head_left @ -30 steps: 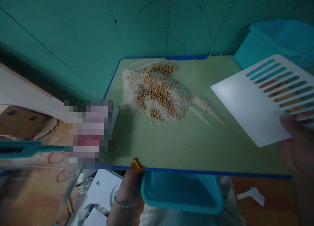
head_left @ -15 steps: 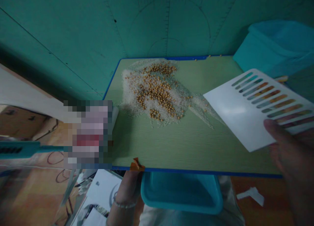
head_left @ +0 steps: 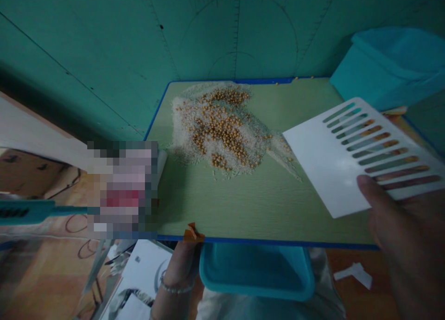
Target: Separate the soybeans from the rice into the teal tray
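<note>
My right hand (head_left: 396, 222) holds a flat white slotted plastic scraper (head_left: 316, 167), thumb on top, its plain edge tilted toward the table's middle. The scraper is raised above the right side of the table. Left of it lies a spread heap of white rice-like grains (head_left: 182, 139), with round tan beans (head_left: 225, 132) scattered over it. A thin trail of grains (head_left: 285, 162) runs from the heap toward the scraper. My left hand (head_left: 189, 257) is at the front edge, against the left side of a blue plastic tray (head_left: 257, 294); its fingers are hidden under the table edge.
A light green table (head_left: 250, 204) has a blue rim. At the back right stands a blue bin (head_left: 368, 74). Orange tape (head_left: 193, 234) sticks to the front edge. A green wall (head_left: 215, 32) rises behind. Papers (head_left: 149, 269) and a cardboard box (head_left: 31, 178) are at left.
My right hand and the scraper have shifted a little left. The heap, the tray and my left hand look about the same.
</note>
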Motion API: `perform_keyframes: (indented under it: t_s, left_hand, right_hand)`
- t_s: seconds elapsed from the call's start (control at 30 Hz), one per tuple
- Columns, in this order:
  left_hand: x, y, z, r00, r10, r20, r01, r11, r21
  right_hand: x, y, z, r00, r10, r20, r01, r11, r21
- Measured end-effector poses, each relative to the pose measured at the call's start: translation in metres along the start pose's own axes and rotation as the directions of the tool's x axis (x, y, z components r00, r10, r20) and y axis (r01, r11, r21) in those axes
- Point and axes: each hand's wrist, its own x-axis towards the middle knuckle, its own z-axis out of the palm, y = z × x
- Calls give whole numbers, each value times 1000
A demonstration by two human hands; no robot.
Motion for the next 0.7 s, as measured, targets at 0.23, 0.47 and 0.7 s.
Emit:
perform_keyframes:
  t_s: [0.23,0.47,0.7]
  left_hand:
    - [-4,2,4,999,24,21,-24,1000,-1]
    - [-6,6,12,1000,0,-5,0,1000,-3]
    - [-7,7,10,1000,11,1,-11,1000,18]
  right_hand:
    - [-6,-13,9,1000,25,0,-25,994,105]
    - [-4,-17,12,1000,2,-6,-2,998,67]
    - [-4,-29,21,998,-7,60,0,993,120]
